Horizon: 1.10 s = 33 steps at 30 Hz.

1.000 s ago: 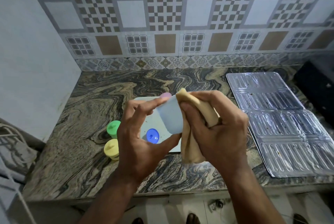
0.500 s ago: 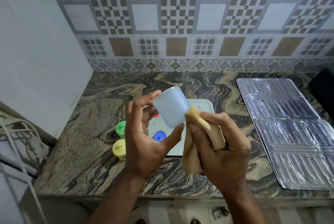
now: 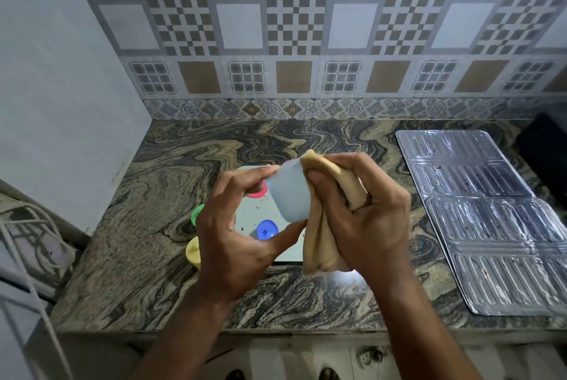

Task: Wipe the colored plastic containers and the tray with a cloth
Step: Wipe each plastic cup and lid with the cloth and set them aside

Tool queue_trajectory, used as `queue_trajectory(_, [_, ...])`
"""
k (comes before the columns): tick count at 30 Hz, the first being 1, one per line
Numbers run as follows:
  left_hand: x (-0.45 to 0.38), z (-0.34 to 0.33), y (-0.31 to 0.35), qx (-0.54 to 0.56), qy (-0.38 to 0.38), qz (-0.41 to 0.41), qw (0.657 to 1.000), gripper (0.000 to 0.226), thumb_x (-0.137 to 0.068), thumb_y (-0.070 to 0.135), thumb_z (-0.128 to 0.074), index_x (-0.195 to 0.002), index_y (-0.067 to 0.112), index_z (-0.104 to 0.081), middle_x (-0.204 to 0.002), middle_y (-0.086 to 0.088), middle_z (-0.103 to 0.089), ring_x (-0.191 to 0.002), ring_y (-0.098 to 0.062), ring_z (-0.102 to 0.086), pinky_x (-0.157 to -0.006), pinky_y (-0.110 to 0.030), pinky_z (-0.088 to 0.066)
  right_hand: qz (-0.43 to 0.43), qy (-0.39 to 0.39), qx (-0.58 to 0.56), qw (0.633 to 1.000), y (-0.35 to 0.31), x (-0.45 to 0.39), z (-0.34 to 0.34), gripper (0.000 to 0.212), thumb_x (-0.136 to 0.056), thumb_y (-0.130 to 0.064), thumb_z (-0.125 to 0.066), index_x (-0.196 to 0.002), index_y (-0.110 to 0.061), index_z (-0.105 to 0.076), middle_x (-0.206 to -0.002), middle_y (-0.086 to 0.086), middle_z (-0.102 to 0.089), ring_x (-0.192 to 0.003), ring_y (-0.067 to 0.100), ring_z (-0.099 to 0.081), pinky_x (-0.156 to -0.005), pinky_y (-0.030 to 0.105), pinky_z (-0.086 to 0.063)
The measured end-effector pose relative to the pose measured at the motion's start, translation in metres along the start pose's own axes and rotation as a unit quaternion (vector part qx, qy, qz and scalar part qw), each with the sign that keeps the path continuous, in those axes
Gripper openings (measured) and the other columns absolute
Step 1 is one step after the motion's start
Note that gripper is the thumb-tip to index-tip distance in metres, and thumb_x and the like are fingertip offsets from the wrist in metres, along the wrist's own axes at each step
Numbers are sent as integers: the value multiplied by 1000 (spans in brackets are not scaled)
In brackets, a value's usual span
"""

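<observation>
My left hand (image 3: 233, 238) holds a pale blue plastic container (image 3: 288, 195) above the counter, fingers on its far end and thumb under its near end. My right hand (image 3: 365, 214) grips a tan cloth (image 3: 322, 241) and presses it against the container's right side. Below them lies a white tray (image 3: 245, 217) with crumbs on it. A blue container (image 3: 266, 229) and a pink container (image 3: 259, 192) stand on the tray. A green container (image 3: 196, 214) and a yellow container (image 3: 193, 252) stand on the counter just left of the tray, partly hidden by my left hand.
The marbled counter (image 3: 159, 195) meets a tiled wall at the back and a plain wall at the left. A ribbed silver foil sheet (image 3: 491, 214) covers the counter's right part. A dark object (image 3: 546, 146) sits at the far right. A wire rack (image 3: 27, 244) stands at the lower left.
My right hand has brought the cloth back up against the container's side after dropping lower. My left hand has tilted the container back toward lying sideways.
</observation>
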<state>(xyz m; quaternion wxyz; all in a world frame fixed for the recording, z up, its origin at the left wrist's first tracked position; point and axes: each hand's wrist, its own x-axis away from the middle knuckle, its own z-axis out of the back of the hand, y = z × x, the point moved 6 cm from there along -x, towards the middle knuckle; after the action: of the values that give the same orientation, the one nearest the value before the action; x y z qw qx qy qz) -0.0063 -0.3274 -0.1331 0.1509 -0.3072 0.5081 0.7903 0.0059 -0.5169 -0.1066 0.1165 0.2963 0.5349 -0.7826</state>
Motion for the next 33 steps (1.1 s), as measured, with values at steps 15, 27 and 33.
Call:
queue_trajectory(15, [5, -15, -20, 216, 5, 135, 967, 70, -70, 16, -92, -127, 23, -53, -136, -13, -60, -126, -36, -66, -102, -52, -57, 28, 13, -33, 999, 1, 33, 1, 21, -89, -16, -77, -106, -24, -69, -95, -3, -73, -81, 9, -70, -68, 26, -54])
queue_trajectory(27, [-6, -6, -10, 94, -27, 17, 995, 71, -63, 17, -96, -125, 31, -64, -120, -1, -66, -111, -34, -64, -93, -57, -54, 31, -7, 6, 999, -13, -4, 0, 15, -91, -21, -79, -99, -10, -77, -93, -4, -75, -84, 11, -72, -74, 25, -55])
queue_trajectory(33, [1, -4, -17, 187, -5, 68, 980, 71, -65, 15, -95, -123, 33, -58, -123, -5, -67, -117, -34, -65, -98, -49, -55, -25, -18, -43, 999, 8, -14, -3, 10, -91, -15, -79, -99, -10, -76, -94, -9, -78, -85, 5, -73, -77, 19, -54])
